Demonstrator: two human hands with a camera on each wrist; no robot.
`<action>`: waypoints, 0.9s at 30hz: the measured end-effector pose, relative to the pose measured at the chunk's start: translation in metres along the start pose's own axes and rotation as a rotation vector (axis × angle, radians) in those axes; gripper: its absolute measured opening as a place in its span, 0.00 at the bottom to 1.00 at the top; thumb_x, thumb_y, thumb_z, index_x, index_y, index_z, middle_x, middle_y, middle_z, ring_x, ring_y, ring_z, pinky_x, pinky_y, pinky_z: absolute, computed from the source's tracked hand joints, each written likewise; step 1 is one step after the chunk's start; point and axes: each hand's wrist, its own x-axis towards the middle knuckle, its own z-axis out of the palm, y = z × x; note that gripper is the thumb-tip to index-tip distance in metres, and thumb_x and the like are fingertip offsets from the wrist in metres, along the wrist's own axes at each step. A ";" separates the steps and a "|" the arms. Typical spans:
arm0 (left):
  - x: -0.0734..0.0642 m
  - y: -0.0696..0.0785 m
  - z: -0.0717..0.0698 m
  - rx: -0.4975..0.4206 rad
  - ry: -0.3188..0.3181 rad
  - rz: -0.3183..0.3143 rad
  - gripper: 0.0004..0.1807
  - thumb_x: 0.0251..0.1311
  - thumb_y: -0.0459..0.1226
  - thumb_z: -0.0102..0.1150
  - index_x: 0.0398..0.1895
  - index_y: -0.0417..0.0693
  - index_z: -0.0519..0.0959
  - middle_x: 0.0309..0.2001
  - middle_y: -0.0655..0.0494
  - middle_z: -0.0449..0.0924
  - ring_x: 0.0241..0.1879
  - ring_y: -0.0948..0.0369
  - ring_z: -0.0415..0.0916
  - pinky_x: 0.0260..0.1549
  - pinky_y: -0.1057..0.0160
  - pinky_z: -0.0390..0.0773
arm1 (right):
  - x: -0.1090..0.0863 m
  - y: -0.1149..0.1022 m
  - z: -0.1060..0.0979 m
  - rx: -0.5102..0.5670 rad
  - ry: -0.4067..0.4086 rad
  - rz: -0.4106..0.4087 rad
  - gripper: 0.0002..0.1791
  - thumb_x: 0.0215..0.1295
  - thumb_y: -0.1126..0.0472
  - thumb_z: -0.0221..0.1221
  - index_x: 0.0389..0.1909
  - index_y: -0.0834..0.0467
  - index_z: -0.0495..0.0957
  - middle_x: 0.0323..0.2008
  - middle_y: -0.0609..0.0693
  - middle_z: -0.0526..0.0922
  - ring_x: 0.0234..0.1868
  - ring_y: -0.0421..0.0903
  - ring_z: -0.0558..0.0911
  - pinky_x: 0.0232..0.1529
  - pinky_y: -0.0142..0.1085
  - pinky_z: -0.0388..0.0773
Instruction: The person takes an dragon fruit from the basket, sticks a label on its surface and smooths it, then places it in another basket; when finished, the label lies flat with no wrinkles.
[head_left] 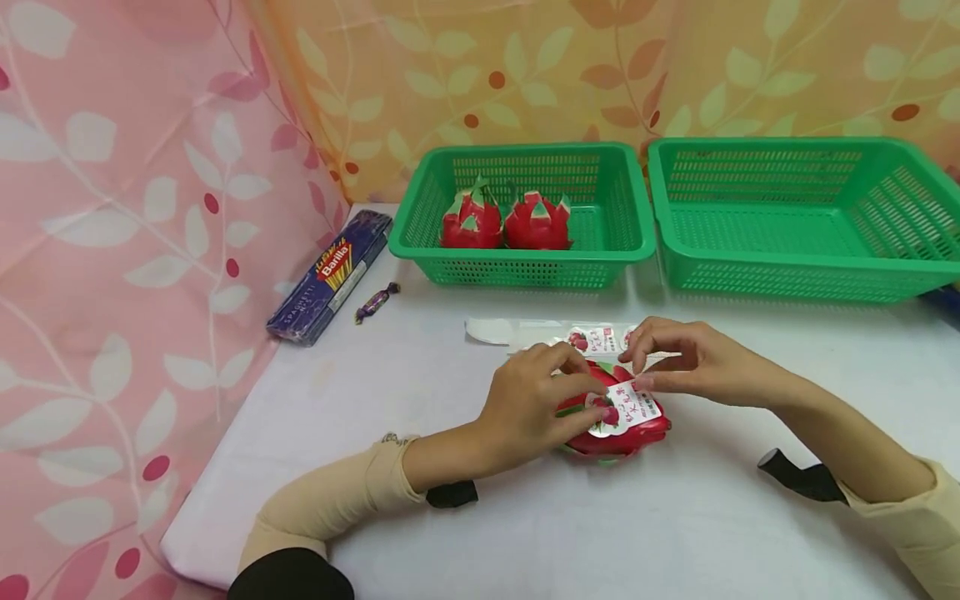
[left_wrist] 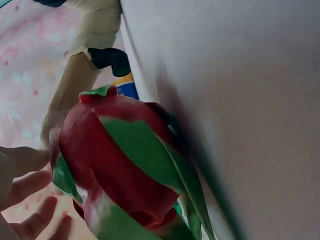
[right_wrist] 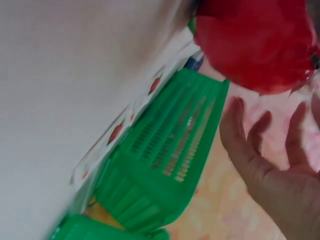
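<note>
A red dragon fruit (head_left: 626, 439) with green scales lies on its side on the white table, in front of me. A white printed label (head_left: 636, 407) with pink lettering lies over its upper side. My left hand (head_left: 528, 408) reaches in from the left, its thumb and forefinger touching the label's left part. From the right, my right hand (head_left: 693, 362) has its thumb at the label's upper right edge, the other fingers loosely bent above it. In the right wrist view, these fingers (right_wrist: 245, 145) stand apart from the fruit. A strip with more labels (head_left: 596, 339) lies just behind the fruit.
Two dragon fruits (head_left: 537, 227) sit in the green basket (head_left: 517, 269) at the back. Another green basket (head_left: 780, 282) stands to its right. A blue spaghetti box (head_left: 330, 279) and a purple wrapped candy (head_left: 377, 303) lie at the left.
</note>
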 end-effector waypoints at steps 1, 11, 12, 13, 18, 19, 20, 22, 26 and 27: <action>-0.002 0.000 0.001 0.018 0.014 0.039 0.09 0.47 0.48 0.68 0.32 0.60 0.84 0.35 0.64 0.76 0.34 0.68 0.73 0.31 0.76 0.72 | -0.001 -0.001 0.003 -0.016 -0.007 -0.023 0.07 0.56 0.67 0.62 0.31 0.52 0.76 0.40 0.50 0.72 0.46 0.39 0.72 0.44 0.32 0.80; -0.011 -0.006 0.003 -0.081 -0.031 0.067 0.20 0.44 0.48 0.71 0.41 0.51 0.84 0.43 0.57 0.78 0.44 0.66 0.76 0.39 0.76 0.77 | -0.002 0.019 -0.004 0.091 -0.156 0.008 0.11 0.55 0.68 0.63 0.28 0.56 0.68 0.39 0.50 0.70 0.46 0.39 0.69 0.44 0.32 0.78; -0.011 -0.007 0.003 -0.098 -0.045 0.060 0.20 0.44 0.48 0.71 0.41 0.51 0.84 0.43 0.56 0.77 0.44 0.66 0.76 0.39 0.76 0.77 | -0.004 0.022 -0.007 0.108 -0.181 0.015 0.10 0.56 0.69 0.61 0.27 0.57 0.68 0.39 0.50 0.70 0.45 0.39 0.69 0.43 0.32 0.78; -0.011 -0.007 0.002 -0.116 -0.057 0.050 0.20 0.44 0.47 0.71 0.42 0.50 0.84 0.43 0.56 0.77 0.44 0.66 0.76 0.39 0.76 0.76 | -0.005 0.024 -0.010 0.113 -0.193 0.017 0.09 0.57 0.69 0.60 0.27 0.58 0.68 0.39 0.50 0.71 0.45 0.39 0.70 0.42 0.32 0.78; -0.011 -0.009 -0.001 -0.169 -0.084 0.019 0.21 0.42 0.45 0.72 0.42 0.49 0.84 0.43 0.57 0.77 0.44 0.66 0.76 0.38 0.77 0.75 | -0.002 0.022 -0.009 0.069 -0.146 -0.013 0.06 0.58 0.68 0.60 0.29 0.56 0.72 0.42 0.52 0.71 0.50 0.40 0.70 0.43 0.34 0.78; -0.012 -0.009 -0.001 -0.177 -0.081 0.019 0.20 0.42 0.45 0.72 0.41 0.49 0.84 0.43 0.57 0.77 0.43 0.66 0.76 0.38 0.78 0.75 | 0.000 0.021 -0.007 0.059 -0.136 -0.016 0.07 0.57 0.67 0.61 0.29 0.55 0.72 0.42 0.51 0.71 0.49 0.40 0.69 0.43 0.34 0.78; -0.012 -0.009 -0.001 -0.182 -0.077 0.021 0.20 0.42 0.45 0.72 0.41 0.49 0.84 0.43 0.57 0.77 0.43 0.66 0.76 0.39 0.78 0.75 | 0.001 0.020 -0.005 0.055 -0.138 -0.015 0.08 0.57 0.67 0.61 0.29 0.54 0.71 0.41 0.51 0.71 0.49 0.39 0.69 0.42 0.35 0.78; -0.012 -0.009 -0.001 -0.181 -0.069 0.030 0.20 0.42 0.45 0.72 0.41 0.48 0.84 0.42 0.57 0.77 0.42 0.66 0.76 0.38 0.78 0.75 | 0.003 0.019 -0.003 0.062 -0.167 -0.007 0.09 0.55 0.66 0.62 0.28 0.53 0.70 0.38 0.48 0.70 0.46 0.38 0.68 0.40 0.36 0.79; -0.011 -0.009 0.000 -0.166 -0.066 0.052 0.20 0.41 0.45 0.73 0.40 0.48 0.84 0.42 0.56 0.78 0.42 0.66 0.77 0.39 0.78 0.76 | 0.001 0.022 -0.010 0.138 -0.256 0.010 0.07 0.58 0.69 0.59 0.29 0.58 0.69 0.35 0.50 0.69 0.43 0.39 0.67 0.34 0.36 0.79; -0.011 -0.010 0.000 -0.167 -0.073 0.055 0.20 0.41 0.45 0.73 0.40 0.48 0.84 0.42 0.56 0.78 0.42 0.66 0.77 0.39 0.78 0.76 | 0.000 0.023 -0.012 0.140 -0.275 0.016 0.06 0.59 0.69 0.58 0.29 0.59 0.69 0.35 0.50 0.69 0.43 0.39 0.68 0.34 0.36 0.78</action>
